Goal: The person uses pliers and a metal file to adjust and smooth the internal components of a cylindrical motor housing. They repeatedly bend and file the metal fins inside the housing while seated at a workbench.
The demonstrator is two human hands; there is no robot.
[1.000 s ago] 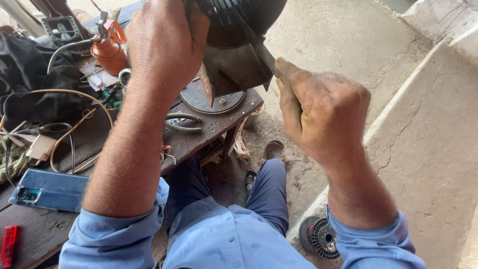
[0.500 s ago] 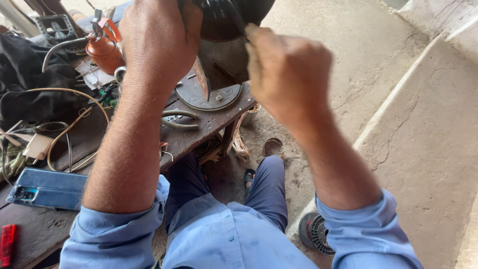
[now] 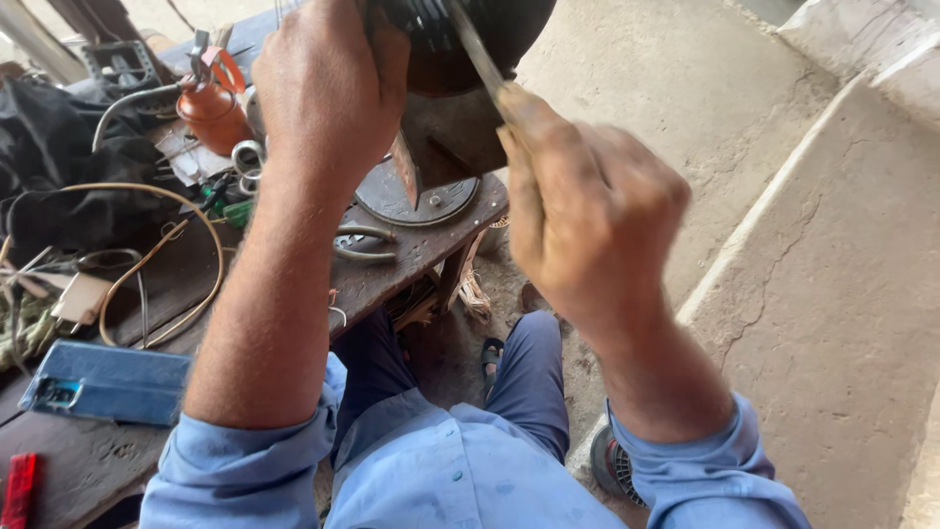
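Observation:
My left hand [image 3: 328, 88] grips the top of a dark, rounded motor housing [image 3: 470, 59] held up over the edge of a wooden bench [image 3: 392, 269]. My right hand [image 3: 587, 211] is closed around a thin grey metal blade [image 3: 475, 49] whose tip runs up against the housing's ribbed side. A rusty metal foot of the housing [image 3: 446, 147] hangs below, above a round metal plate [image 3: 421, 201] lying on the bench. Part of the housing is cut off by the frame's top.
On the bench lie an orange oil can [image 3: 211, 108], black cloth [image 3: 59, 167], looped wire [image 3: 166, 264], a blue phone [image 3: 108, 382] and a red object [image 3: 20, 490]. A small fan rotor [image 3: 617, 470] sits on the concrete floor by my right elbow. A concrete step [image 3: 832, 264] rises at right.
My right hand has moved left and up from beside the housing to its side, bringing the blade against it. My left hand has kept its hold.

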